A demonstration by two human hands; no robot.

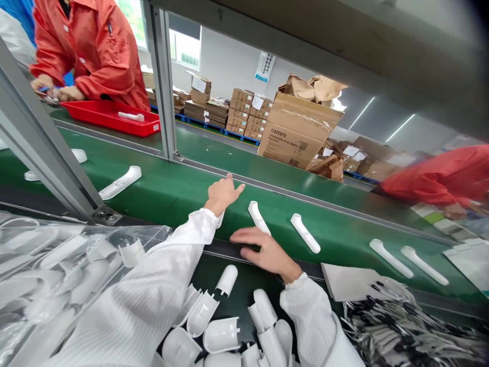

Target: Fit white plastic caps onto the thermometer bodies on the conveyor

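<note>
Two hands are working the belt [164, 188]: your left hand [222, 194] is hovering empty, fingers loose; your right hand [263, 251], fingers flat, is touching a white casing [257, 216], squaring it on the belt.

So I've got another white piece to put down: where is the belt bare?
Bare green belt lies between the left hand and the white shell. Crowded: white pieces beside the right hand, and the shell pile in front.
</note>
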